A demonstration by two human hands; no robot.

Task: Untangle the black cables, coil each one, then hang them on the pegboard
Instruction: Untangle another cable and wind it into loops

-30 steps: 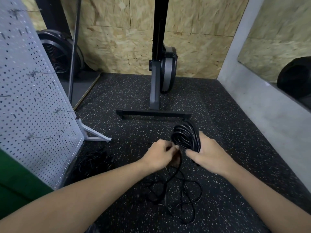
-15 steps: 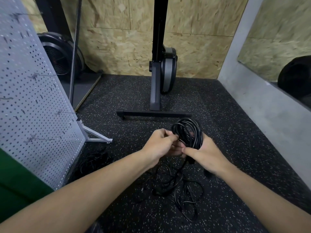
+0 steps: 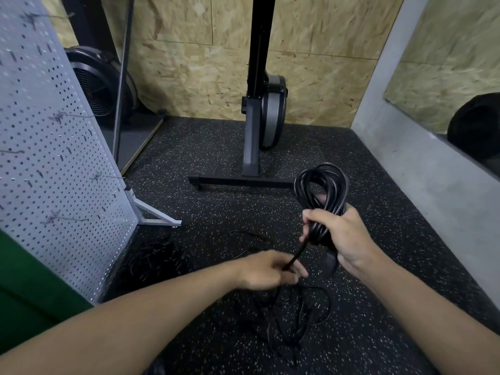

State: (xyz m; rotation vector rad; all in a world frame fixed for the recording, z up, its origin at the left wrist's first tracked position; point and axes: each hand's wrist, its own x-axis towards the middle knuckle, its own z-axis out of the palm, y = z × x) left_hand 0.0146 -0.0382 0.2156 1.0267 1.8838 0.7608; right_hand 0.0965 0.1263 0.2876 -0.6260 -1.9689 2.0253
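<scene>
We are gripping a coiled black cable [image 3: 322, 190] in our right hand [image 3: 345, 236], fingers curled tightly round its loops. Our left hand [image 3: 266, 272], blurred, is pinching the loose strand [image 3: 297, 251] just below those fingers. A tangle of cables [image 3: 292, 320] is lying on the floor beneath our left fingers. The pegboard [image 3: 54, 158] is standing well to their left, with a black stand [image 3: 238, 181] beyond.

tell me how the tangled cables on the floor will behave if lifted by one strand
Probably floppy: the tangled cables lie in slack loops on the floor. Likely to snag and lift together, since strands cross.
</scene>
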